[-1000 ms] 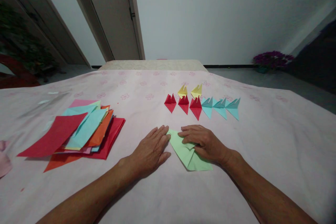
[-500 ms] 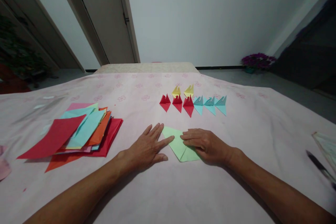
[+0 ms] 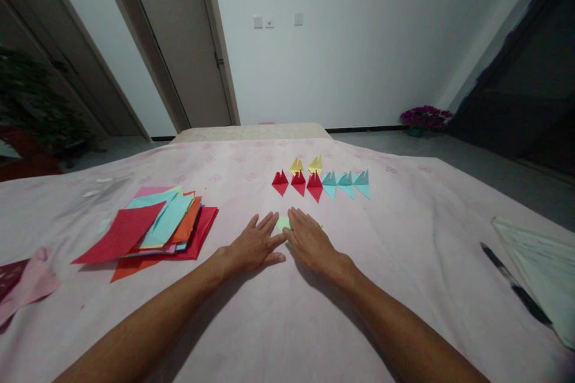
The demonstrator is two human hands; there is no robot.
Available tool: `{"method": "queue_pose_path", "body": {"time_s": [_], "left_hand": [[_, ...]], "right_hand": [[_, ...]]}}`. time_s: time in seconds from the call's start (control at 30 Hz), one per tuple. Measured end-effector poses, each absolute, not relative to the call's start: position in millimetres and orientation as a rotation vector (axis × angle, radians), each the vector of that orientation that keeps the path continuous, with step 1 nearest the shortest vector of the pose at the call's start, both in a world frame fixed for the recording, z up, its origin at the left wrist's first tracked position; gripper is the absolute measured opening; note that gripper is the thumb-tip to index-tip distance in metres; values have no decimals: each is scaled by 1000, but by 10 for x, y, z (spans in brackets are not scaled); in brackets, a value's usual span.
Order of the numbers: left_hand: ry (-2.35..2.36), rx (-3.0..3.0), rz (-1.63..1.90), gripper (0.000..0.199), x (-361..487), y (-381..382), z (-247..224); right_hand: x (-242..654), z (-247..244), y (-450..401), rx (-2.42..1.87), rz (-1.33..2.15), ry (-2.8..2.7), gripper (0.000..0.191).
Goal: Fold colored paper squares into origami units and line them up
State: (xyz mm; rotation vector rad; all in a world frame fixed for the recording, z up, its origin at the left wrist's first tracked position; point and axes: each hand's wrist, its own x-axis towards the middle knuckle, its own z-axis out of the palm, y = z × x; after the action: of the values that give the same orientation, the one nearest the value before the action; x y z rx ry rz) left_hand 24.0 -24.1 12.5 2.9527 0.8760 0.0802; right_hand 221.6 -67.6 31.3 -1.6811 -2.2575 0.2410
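Light green paper (image 3: 283,223) lies on the table in the middle, mostly covered by my right hand (image 3: 311,242). That hand is flat on the paper, its fingers stretched out and holding nothing. At the paper's left edge my left hand (image 3: 256,245) rests with fingers spread, a fingertip meeting the right hand. How the paper is folded under the palm is hidden. Beyond the hands stand small folded paper figures in rows: red ones (image 3: 298,182), light blue ones (image 3: 345,183) and two yellow ones (image 3: 315,164) behind.
A loose stack of coloured paper (image 3: 166,221) lies on the left. Pink cloth (image 3: 33,287) is at the far left edge. On the right are a black pen (image 3: 516,287) and an open notebook (image 3: 545,269). A pink-flowered cloth (image 3: 404,311) covers the table.
My right hand has moved left, opened out flat and now covers most of the green paper it was pinching. My left hand stays beside it. The whole view has shifted with the head.
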Motion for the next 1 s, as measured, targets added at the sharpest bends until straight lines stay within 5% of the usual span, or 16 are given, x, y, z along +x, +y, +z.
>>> {"method": "queue_pose_path", "body": {"time_s": [0.17, 0.3, 0.43, 1.0], "left_hand": [[795, 2835, 12, 60, 149, -129, 233], [947, 2595, 179, 35, 281, 43, 361], [1088, 2582, 355, 49, 665, 100, 295], [1342, 2829, 356, 56, 917, 27, -150]], "right_hand": [[2193, 31, -834, -1885, 167, -2274, 70], [2237, -16, -867, -1897, 105, -2285, 71], [2220, 11, -867, -1903, 86, -2294, 69], [2373, -18, -1056, -1906, 81, -2286, 69]]}}
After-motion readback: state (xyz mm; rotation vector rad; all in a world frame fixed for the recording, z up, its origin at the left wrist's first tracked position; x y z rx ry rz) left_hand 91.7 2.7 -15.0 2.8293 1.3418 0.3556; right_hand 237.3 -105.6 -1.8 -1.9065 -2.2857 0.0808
